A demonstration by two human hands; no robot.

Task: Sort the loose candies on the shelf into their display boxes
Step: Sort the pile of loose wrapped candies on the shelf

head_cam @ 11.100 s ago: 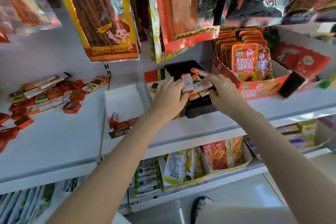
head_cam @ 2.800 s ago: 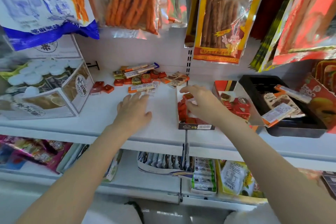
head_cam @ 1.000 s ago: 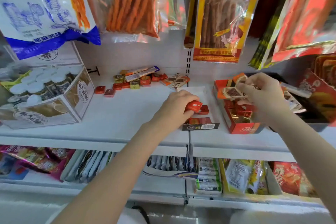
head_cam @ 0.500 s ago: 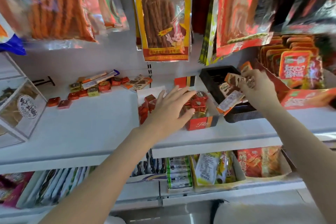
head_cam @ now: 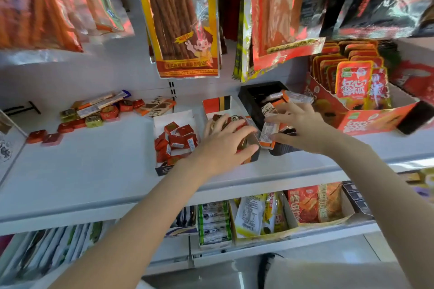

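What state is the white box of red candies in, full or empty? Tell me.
Partly full. The white display box holds red square candies heaped toward its front; bare white floor shows at the back.

Left hand grips front of red cardboard candy box, right hand pinches white-orange wrapped bar at black plastic tray.

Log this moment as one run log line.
left hand: on red box | right hand: holding bar at black tray | loose candies: unsorted
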